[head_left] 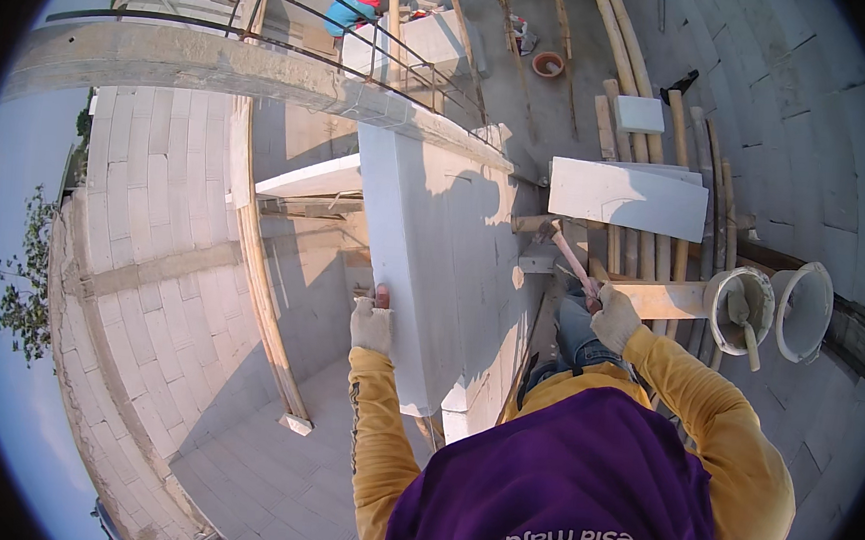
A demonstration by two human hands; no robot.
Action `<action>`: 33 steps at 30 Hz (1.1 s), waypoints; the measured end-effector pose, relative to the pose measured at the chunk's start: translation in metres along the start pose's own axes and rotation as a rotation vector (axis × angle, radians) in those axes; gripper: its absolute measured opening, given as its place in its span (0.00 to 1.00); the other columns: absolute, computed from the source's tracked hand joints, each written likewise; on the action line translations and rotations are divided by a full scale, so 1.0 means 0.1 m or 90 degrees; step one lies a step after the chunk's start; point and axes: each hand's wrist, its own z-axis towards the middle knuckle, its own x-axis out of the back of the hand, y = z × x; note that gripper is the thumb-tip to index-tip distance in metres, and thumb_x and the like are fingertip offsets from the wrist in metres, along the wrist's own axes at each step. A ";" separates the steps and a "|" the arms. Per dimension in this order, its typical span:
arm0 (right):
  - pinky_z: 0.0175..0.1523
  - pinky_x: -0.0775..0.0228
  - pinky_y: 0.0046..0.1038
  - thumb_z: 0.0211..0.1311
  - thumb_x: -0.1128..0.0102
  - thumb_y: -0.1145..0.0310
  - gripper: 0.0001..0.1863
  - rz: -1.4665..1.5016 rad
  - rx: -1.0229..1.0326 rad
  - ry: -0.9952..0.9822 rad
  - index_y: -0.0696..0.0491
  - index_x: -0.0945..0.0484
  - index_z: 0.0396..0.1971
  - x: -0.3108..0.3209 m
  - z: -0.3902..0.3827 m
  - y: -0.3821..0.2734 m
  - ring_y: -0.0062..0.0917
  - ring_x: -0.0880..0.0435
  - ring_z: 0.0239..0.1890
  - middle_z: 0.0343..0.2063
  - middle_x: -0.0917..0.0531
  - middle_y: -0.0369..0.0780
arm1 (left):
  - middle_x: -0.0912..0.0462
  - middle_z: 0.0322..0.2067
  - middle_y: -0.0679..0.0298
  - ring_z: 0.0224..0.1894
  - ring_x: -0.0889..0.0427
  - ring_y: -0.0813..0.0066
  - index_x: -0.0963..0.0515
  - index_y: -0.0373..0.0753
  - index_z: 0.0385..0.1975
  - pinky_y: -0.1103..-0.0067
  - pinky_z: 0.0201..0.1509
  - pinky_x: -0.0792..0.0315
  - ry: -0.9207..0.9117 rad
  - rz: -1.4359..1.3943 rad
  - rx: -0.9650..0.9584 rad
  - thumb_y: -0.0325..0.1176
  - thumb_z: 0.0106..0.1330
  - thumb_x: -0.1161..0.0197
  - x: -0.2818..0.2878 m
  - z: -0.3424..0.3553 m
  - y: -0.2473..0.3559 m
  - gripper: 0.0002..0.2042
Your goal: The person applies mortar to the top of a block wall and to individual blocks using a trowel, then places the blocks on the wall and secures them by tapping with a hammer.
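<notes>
My left hand point(372, 328), in a pale knit glove with bare fingertips, holds the left edge of a long white lightweight block point(395, 237). One bare fingertip lies against the block's bluish shaded face, while the other fingers are partly hidden. In a similar glove, my right hand point(613, 321) is closed around the handle of a hammer point(578, 261). The hammer slants up and to the left, its head near the wall's right side, apart from the block. Shadows of my head and arms fall across the pale wall face point(467, 272).
Two mortar buckets point(757, 338) point(817, 327) stand at right beside a wooden board point(663, 299); a trowel point(739, 310) rests in the nearer one. White slabs point(628, 196) lie across bamboo poles. Bent rebar point(308, 36) tops a concrete beam point(186, 60). Another person point(353, 9) crouches far off.
</notes>
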 end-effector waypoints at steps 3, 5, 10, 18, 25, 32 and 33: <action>0.48 0.26 0.43 0.57 0.44 0.74 0.14 0.008 -0.071 -0.063 0.64 0.25 0.42 -0.03 0.08 0.07 0.52 0.16 0.41 0.34 0.17 0.58 | 0.23 0.24 0.67 0.27 0.30 0.80 0.22 0.30 0.30 0.76 0.32 0.29 0.027 -0.102 0.010 0.55 0.74 0.43 -0.22 0.12 0.16 0.28; 0.49 0.25 0.43 0.55 0.44 0.75 0.13 -0.011 -0.113 -0.077 0.64 0.24 0.40 -0.05 0.13 0.08 0.52 0.16 0.42 0.33 0.16 0.57 | 0.23 0.24 0.68 0.27 0.31 0.80 0.22 0.29 0.30 0.76 0.32 0.29 0.089 0.031 0.019 0.56 0.73 0.42 -0.44 0.00 0.47 0.28; 0.48 0.25 0.43 0.53 0.43 0.75 0.11 -0.014 -0.134 -0.134 0.62 0.22 0.36 -0.09 0.25 0.26 0.51 0.16 0.42 0.33 0.16 0.56 | 0.21 0.25 0.66 0.29 0.30 0.81 0.21 0.27 0.33 0.78 0.36 0.28 0.133 0.035 -0.010 0.57 0.72 0.41 -0.55 -0.04 0.52 0.29; 0.42 0.24 0.44 0.47 0.37 0.70 0.14 -0.219 0.164 -0.135 0.59 0.20 0.35 0.10 0.63 0.00 0.46 0.16 0.36 0.30 0.17 0.50 | 0.27 0.21 0.67 0.28 0.34 0.78 0.26 0.27 0.25 0.76 0.35 0.30 0.167 0.077 -0.039 0.59 0.71 0.41 -0.64 -0.11 0.67 0.32; 0.39 0.24 0.42 0.42 0.33 0.67 0.50 -0.244 0.534 -0.117 0.51 0.40 0.72 0.74 0.92 -1.71 0.41 0.18 0.39 0.38 0.21 0.47 | 0.20 0.22 0.47 0.26 0.25 0.64 0.24 0.25 0.25 0.69 0.37 0.27 0.164 0.226 -0.003 0.63 0.70 0.43 -0.47 -0.01 0.44 0.36; 0.41 0.23 0.41 0.45 0.33 0.68 0.53 -0.283 0.675 -0.072 0.48 0.48 0.75 0.64 0.96 -2.42 0.42 0.19 0.40 0.39 0.22 0.48 | 0.16 0.43 0.38 0.51 0.17 0.44 0.21 0.27 0.48 0.62 0.57 0.26 0.142 0.349 0.062 0.69 0.66 0.47 -0.47 -0.11 0.74 0.40; 0.42 0.23 0.41 0.47 0.35 0.68 0.51 -0.355 0.646 -0.096 0.48 0.48 0.75 0.62 1.01 -2.40 0.43 0.18 0.39 0.39 0.21 0.48 | 0.16 0.43 0.39 0.51 0.17 0.44 0.20 0.27 0.48 0.62 0.57 0.26 0.142 0.345 0.077 0.68 0.66 0.46 -0.47 -0.18 0.81 0.39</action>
